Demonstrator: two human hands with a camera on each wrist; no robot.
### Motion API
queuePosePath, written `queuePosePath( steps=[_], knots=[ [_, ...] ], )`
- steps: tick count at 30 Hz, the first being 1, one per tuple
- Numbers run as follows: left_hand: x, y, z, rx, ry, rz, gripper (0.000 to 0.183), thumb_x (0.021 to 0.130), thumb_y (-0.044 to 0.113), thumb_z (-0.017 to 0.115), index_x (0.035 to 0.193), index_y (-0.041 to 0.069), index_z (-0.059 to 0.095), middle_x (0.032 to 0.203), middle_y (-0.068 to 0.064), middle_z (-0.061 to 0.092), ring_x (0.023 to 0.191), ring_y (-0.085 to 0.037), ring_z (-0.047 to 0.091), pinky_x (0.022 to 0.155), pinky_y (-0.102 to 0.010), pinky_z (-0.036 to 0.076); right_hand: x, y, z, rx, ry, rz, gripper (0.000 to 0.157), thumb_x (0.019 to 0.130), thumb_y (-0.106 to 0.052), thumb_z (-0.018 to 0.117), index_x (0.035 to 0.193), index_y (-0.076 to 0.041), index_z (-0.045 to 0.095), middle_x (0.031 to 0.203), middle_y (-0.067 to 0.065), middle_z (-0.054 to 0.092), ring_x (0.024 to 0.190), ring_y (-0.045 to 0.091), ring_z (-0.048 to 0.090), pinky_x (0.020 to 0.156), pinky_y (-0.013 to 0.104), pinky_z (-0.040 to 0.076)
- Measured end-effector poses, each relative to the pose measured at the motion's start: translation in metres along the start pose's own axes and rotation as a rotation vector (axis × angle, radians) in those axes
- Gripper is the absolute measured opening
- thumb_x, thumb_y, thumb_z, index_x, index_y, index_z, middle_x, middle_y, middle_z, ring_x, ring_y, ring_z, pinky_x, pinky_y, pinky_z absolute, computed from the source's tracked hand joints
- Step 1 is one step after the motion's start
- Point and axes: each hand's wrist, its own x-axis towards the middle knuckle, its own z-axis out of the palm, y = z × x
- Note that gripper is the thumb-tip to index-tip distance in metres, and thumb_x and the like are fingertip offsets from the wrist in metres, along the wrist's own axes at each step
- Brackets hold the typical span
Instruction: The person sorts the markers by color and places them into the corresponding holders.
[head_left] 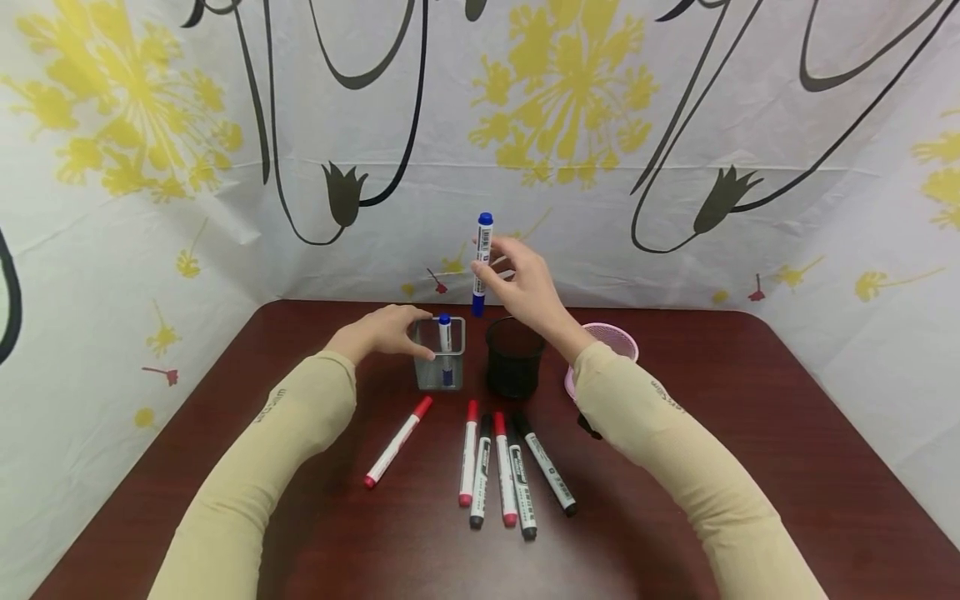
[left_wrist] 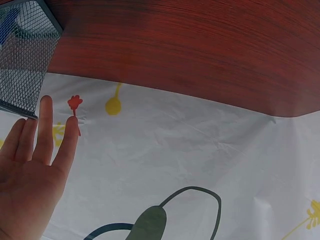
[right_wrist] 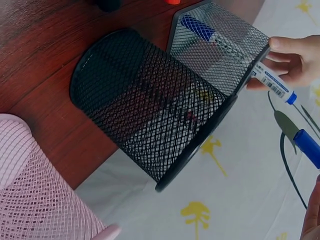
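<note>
Over the table's back edge my right hand (head_left: 525, 279) pinches a blue-capped whiteboard marker (head_left: 484, 233) upright between thumb and fingers. My left hand (head_left: 384, 331) is at the square grey mesh pen holder (head_left: 426, 377), thumb at the near side and fingers toward the back rim. In the left wrist view its fingers (left_wrist: 45, 125) are extended, their tips close to the rim. Another blue marker (head_left: 446, 335) stands inside that holder. Just right of it is a round black mesh pen holder (head_left: 513, 371), below the right hand.
A pink mesh pen holder (head_left: 617, 337) stands partly hidden behind the right sleeve. Several red and black markers lie in front of the holders, including a red marker (head_left: 397, 443) at the left and a black marker (head_left: 550, 471) at the right. A patterned cloth (head_left: 495, 150) hangs behind the table.
</note>
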Motion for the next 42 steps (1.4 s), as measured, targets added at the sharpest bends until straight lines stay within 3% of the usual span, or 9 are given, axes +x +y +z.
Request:
queuePosePath(
  steps=[12,30,42],
  knots=[
    [-0.001,0.002,-0.002,-0.011,-0.010,-0.015,0.077,0.073,0.045,0.067,0.132,0.004,0.040,0.131,-0.013,0.041,0.118,-0.027,0.036,0.095,-0.043,0.029,0.005,0.004,0.018,-0.046,-0.052,0.035,0.044,0.087,-0.021,0.056,0.126,-0.005,0.043,0.092,0.010,0.058,0.080,0.020,0.060,0.066,0.031,0.048],
    [-0.002,0.002,-0.002,-0.013,0.003,0.000,0.077,0.073,0.044,0.068,0.131,0.003,0.041,0.129,-0.014,0.042,0.116,-0.027,0.038,0.094,-0.043,0.030,0.008,0.013,0.043,-0.135,-0.025,0.062,0.045,0.087,-0.024,0.056,0.127,-0.008,0.042,0.092,0.006,0.061,0.079,0.015,0.060,0.062,0.028,0.048],
    [-0.003,0.003,0.000,0.000,0.006,-0.008,0.077,0.073,0.045,0.068,0.131,0.003,0.040,0.129,-0.014,0.043,0.114,-0.027,0.041,0.092,-0.043,0.032,-0.006,0.023,0.058,-0.118,-0.081,0.118,0.042,0.087,-0.025,0.057,0.124,-0.012,0.042,0.095,0.004,0.059,0.081,0.015,0.059,0.063,0.029,0.048]
  ],
)
